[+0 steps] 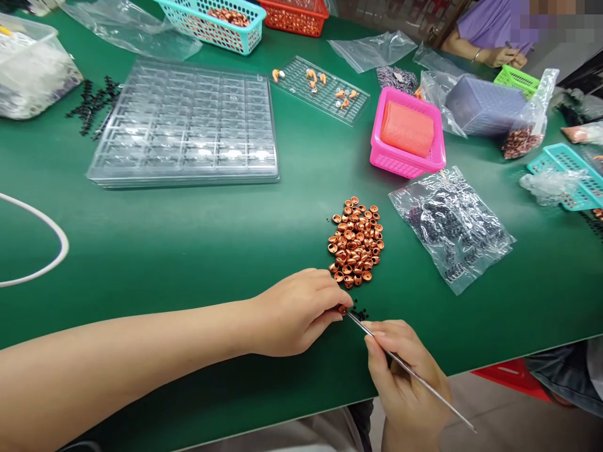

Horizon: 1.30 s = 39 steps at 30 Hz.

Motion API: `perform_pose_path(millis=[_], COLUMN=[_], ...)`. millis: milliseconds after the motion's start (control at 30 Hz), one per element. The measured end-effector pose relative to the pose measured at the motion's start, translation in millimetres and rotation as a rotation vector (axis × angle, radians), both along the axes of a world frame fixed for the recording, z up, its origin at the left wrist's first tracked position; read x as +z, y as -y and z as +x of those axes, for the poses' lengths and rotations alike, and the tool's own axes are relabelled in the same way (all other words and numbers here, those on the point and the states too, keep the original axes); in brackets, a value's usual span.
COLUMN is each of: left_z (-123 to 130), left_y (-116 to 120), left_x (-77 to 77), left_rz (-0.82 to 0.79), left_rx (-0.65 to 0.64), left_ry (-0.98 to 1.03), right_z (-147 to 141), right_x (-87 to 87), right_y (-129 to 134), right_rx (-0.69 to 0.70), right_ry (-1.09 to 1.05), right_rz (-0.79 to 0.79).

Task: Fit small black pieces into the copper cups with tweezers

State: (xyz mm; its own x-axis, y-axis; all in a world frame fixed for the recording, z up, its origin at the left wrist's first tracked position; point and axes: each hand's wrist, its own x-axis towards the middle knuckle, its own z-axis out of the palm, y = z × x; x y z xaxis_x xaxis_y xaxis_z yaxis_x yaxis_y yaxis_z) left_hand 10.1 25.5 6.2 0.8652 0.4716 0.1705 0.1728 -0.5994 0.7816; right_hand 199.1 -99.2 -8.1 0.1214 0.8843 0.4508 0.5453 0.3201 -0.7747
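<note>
Between the thumb and fingers of my left hand (301, 311) is a small copper-coloured piece (343, 309), pinched just above the green table (188, 245). My right hand (407, 376) is closed on a thin metal tool (417, 375), whose tip touches or nearly touches that piece. Directly behind my left fingers lies a pile of copper-coloured pieces (357, 245), rounded with openings. Tiny black bits (360, 312) are scattered beside the tool tip, between my two hands. The inside of the held piece is too small to make out.
Clear compartment trays (188, 125) stand at the back left. A pink basket (407, 164) and a bag of dark parts (455, 229) lie right of the pile. A flat tray (325, 91) holds orange pieces. At the back right, a person in purple (490, 28) sits working.
</note>
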Motion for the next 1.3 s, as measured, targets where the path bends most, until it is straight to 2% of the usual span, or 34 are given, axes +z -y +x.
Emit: perform_pose_path(millis=[1300], left_z=[1.2], left_y=[-0.2], left_x=[0.5], left_rz=[0.015], left_rx=[0.005], left_ry=[-0.016], right_z=[1.1], right_x=[0.2], right_y=[-0.2], right_rx=[0.04], right_ry=[0.108], right_rz=[-0.017])
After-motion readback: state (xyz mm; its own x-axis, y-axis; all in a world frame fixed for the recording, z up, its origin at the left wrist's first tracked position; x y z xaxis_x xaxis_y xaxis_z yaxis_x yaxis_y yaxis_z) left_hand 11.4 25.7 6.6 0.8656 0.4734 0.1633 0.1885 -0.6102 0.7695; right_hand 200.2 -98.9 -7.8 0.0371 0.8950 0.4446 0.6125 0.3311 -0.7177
